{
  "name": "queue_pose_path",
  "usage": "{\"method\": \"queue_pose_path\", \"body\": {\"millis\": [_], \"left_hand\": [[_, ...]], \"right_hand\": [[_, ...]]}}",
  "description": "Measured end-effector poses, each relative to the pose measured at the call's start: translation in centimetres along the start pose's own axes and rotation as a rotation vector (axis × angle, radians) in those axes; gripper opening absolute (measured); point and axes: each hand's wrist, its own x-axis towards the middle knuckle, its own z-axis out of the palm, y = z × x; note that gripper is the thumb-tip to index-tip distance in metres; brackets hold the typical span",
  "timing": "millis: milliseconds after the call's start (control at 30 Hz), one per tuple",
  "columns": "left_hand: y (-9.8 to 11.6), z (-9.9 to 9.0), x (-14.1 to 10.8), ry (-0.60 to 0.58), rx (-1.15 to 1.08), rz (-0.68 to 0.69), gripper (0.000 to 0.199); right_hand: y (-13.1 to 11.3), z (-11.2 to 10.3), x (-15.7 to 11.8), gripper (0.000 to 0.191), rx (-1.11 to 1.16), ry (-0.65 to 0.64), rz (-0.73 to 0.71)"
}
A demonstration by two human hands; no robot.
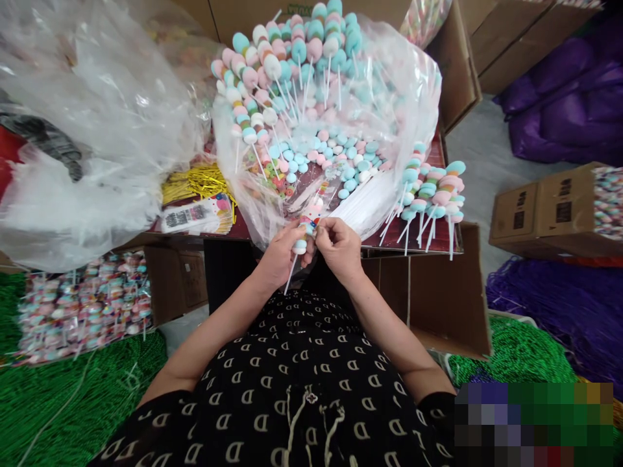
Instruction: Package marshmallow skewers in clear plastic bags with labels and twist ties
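At the table's near edge my left hand [283, 254] is closed around a candy skewer [300, 245] with pastel pieces on a white stick. The stick points down toward my lap, and a clear printed wrapper [316, 206] covers its upper part. Beside it, my right hand [339, 245] pinches with thumb and forefinger at the wrapper's edge; whatever sits between those fingertips is too small to make out. Just beyond lie loose pastel candies [348, 159] and a bundle of white sticks [367, 201].
Finished candy skewers [292, 58] are heaped in a large plastic bag at the back, with more skewers [433, 191] at the right edge. Gold twist ties [199, 183] and printed bags [197, 215] lie left. Cardboard boxes [545, 211] stand around the table [445, 243].
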Motion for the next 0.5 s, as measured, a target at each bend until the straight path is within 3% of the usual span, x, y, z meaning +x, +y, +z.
{"method": "queue_pose_path", "body": {"millis": [200, 367, 500], "left_hand": [[0.4, 0.2, -0.1, 0.003, 0.007, 0.022, 0.032], [-0.1, 0.3, -0.1, 0.026, 0.040, 0.041, 0.031], [-0.5, 0.1, 0.0, 0.061, 0.076, 0.055, 0.026]], "right_hand": [[-0.7, -0.4, 0.2, 0.022, 0.118, 0.005, 0.067], [-1.1, 0.0, 0.3, 0.016, 0.084, 0.041, 0.072], [-1.1, 0.2, 0.2, 0.011, -0.017, 0.065, -0.057]]}}
